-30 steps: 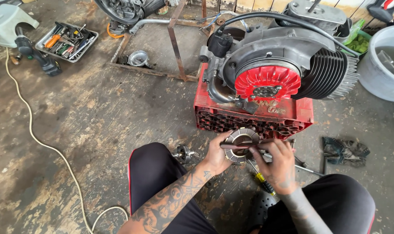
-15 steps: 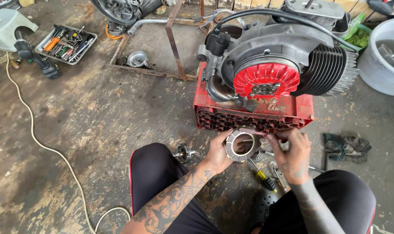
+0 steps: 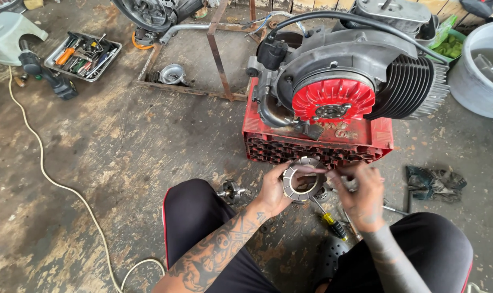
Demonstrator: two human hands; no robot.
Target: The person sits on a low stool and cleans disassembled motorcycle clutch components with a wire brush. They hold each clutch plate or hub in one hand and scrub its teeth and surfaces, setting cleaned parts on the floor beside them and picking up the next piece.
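My left hand (image 3: pixel 274 190) grips a round metal ring-shaped engine part (image 3: pixel 301 179) by its left rim, held upright in front of my knees. My right hand (image 3: pixel 360 192) pinches the ring's right side with its fingertips. Just beyond the ring stands a red plastic crate (image 3: pixel 317 144) carrying a grey engine with a red finned flywheel (image 3: pixel 333 100). On the floor under my hands lie a yellow-handled screwdriver (image 3: pixel 330 220) and a small shaft part (image 3: pixel 233 192).
A tool tray (image 3: pixel 83 54) and a power drill (image 3: pixel 45 73) sit at the far left, with a white cord (image 3: pixel 45 173) trailing across the floor. A rusty metal frame (image 3: pixel 203 59) stands behind. A grey tub (image 3: pixel 482 70) is at right, gloves (image 3: pixel 436 182) near it.
The view has tilted slightly down and the hands with the ring sit a little lower. My right hand has shifted from beneath the ring to pinching its right edge.
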